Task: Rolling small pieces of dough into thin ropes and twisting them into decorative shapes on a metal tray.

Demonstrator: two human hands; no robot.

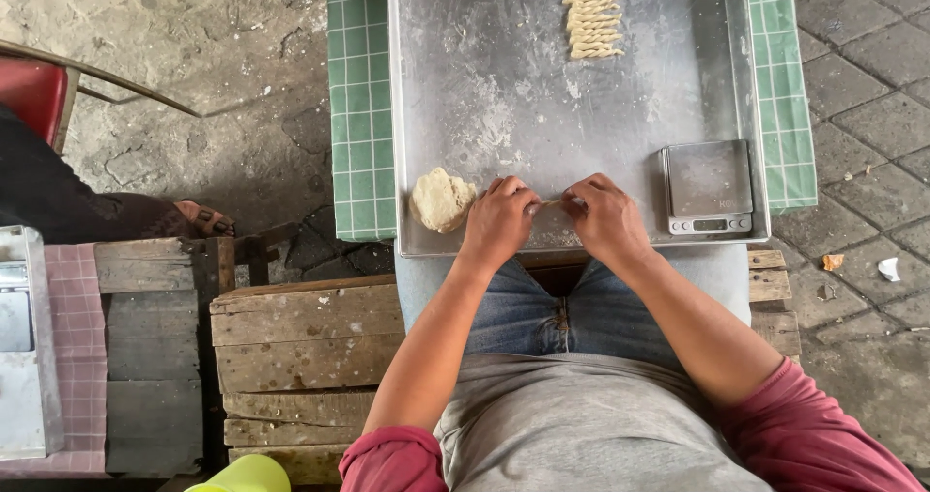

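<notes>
A large metal tray [484,85] dusted with flour lies on a green checked cloth [360,105]. My left hand [498,221] and my right hand [605,219] rest side by side at the tray's near edge, both pinching a thin strip of dough [550,202] between them. A pale lump of dough [442,199] sits just left of my left hand. Several twisted dough pieces [593,23] lie stacked in a row at the tray's far side.
A small digital scale [708,187] sits in the tray's near right corner. I sit on a wooden crate [300,342]. Another person's sandalled foot [199,219] is at left. A metal box [24,347] on pink checked cloth stands far left.
</notes>
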